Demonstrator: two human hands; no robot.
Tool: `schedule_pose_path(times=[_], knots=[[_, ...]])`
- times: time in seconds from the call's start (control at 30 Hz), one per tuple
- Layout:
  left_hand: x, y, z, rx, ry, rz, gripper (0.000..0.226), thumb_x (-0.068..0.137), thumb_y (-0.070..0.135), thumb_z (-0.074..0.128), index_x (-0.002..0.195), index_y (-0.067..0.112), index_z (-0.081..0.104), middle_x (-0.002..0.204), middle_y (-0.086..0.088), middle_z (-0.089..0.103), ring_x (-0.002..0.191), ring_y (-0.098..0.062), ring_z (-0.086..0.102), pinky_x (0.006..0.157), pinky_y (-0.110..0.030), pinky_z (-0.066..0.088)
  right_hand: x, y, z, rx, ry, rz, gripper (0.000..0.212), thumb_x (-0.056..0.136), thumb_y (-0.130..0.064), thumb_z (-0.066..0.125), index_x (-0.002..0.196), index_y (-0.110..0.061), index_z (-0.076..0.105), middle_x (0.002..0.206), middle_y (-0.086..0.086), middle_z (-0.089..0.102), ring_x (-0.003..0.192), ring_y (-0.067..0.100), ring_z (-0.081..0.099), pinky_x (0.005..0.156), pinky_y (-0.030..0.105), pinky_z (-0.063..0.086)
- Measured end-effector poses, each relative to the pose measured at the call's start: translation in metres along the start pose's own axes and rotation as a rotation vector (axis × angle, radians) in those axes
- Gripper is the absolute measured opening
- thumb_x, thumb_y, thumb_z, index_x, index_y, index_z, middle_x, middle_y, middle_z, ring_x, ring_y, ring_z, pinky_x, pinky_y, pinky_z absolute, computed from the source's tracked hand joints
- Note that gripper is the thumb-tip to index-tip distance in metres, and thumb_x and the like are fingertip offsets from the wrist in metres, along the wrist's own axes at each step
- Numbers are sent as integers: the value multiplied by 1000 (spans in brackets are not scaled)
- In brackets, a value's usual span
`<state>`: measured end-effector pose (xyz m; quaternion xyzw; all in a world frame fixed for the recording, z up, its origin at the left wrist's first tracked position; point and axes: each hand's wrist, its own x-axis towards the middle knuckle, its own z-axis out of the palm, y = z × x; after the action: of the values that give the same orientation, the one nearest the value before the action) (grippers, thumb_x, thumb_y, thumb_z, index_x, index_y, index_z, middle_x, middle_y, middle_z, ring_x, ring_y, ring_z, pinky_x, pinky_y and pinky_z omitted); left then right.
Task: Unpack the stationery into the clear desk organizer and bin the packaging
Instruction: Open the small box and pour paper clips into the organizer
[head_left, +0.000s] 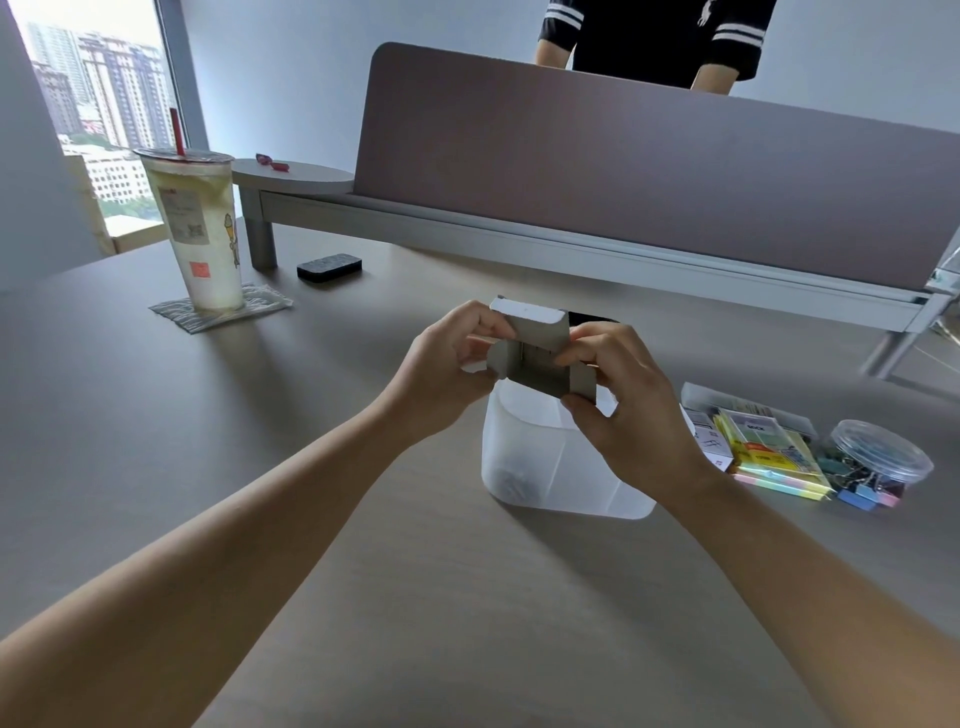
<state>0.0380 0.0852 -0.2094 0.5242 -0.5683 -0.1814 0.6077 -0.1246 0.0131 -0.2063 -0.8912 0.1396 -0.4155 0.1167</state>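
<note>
A small grey cardboard box (530, 343) with its flaps open is held over the clear desk organizer (550, 462) at the desk's middle. My left hand (452, 364) grips the box's left side. My right hand (623, 410) pinches its right flap and lower corner. Something small and dark lies at the bottom of the organizer's left compartment. To the right lie packs of coloured sticky notes (774, 457), a white packet (711, 447) and a round clear tub of binder clips (878, 457), with a few loose clips beside it.
A tall iced drink cup (200, 234) with a red straw stands on a napkin at the far left. A black eraser-like block (329, 267) lies behind. A desk divider (649, 182) runs across the back, with a person standing beyond it.
</note>
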Motion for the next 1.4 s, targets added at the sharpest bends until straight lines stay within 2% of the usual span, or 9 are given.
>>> schedule_pose_path(times=[0.13, 0.27, 0.37, 0.5, 0.6, 0.8, 0.97, 1.17, 1.4], knots=[[3, 4, -1, 61, 16, -9, 52, 71, -20, 53, 78, 31, 49, 88, 5, 54, 82, -19, 56, 71, -23, 44, 2, -7, -4, 148, -26, 153, 35, 73, 1, 63, 93, -26, 51, 105, -9, 44, 89, -2, 48, 80, -3, 39], [5, 7, -1, 28, 15, -35, 50, 74, -19, 46, 78, 30, 49, 85, -12, 51, 73, -22, 45, 62, -28, 35, 6, -12, -6, 310, -22, 255, 49, 75, 6, 60, 84, -39, 43, 107, 2, 51, 96, 18, 55, 80, 9, 46], [7, 9, 0, 6, 37, -42, 51, 73, -20, 44, 78, 30, 51, 79, -5, 54, 69, -19, 45, 60, -26, 34, 9, -11, -6, 335, -8, 274, 46, 75, 5, 60, 82, -38, 44, 107, 7, 55, 95, 24, 57, 74, 10, 48], [5, 15, -2, -31, 49, -8, 47, 69, -19, 46, 78, 27, 51, 77, 4, 54, 59, -1, 50, 53, -11, 37, 8, -11, -6, 277, -25, 188, 48, 74, 10, 61, 79, -34, 42, 103, -5, 48, 95, 16, 51, 77, 6, 46], [3, 11, -1, -23, 55, -20, 42, 66, -13, 55, 76, 27, 48, 77, 5, 53, 61, -3, 48, 55, -13, 39, 4, -10, -5, 114, -54, 62, 39, 71, 4, 60, 85, -27, 42, 97, -20, 42, 95, 2, 44, 85, 12, 43], [2, 9, 4, 17, 27, -62, 35, 58, 1, 55, 75, 28, 41, 81, -17, 56, 74, -26, 48, 64, -38, 43, -3, 2, -6, -62, -14, -121, 44, 66, 15, 57, 90, -17, 40, 108, 6, 49, 100, 7, 44, 81, 15, 41], [1, 9, 4, 108, 19, -6, 48, 69, -14, 65, 73, 27, 40, 79, 6, 52, 69, 3, 57, 57, -17, 45, -5, 1, -8, -163, -16, -236, 34, 71, 10, 55, 90, -14, 40, 110, 1, 42, 95, 14, 44, 78, 22, 40], [-2, 8, 2, -13, -4, -81, 44, 73, -18, 58, 78, 24, 44, 82, 3, 57, 64, -1, 59, 63, -16, 47, -4, -4, -11, 111, 2, 66, 34, 71, -4, 62, 88, -26, 43, 105, -4, 48, 92, -1, 49, 79, 0, 42], [2, 15, 1, 120, 73, -37, 41, 75, -5, 63, 80, 30, 42, 91, 5, 54, 80, -17, 59, 70, -23, 45, 6, -15, -16, 426, 16, 360, 37, 77, -4, 64, 82, -35, 45, 94, -20, 53, 90, 19, 60, 75, 33, 51]])
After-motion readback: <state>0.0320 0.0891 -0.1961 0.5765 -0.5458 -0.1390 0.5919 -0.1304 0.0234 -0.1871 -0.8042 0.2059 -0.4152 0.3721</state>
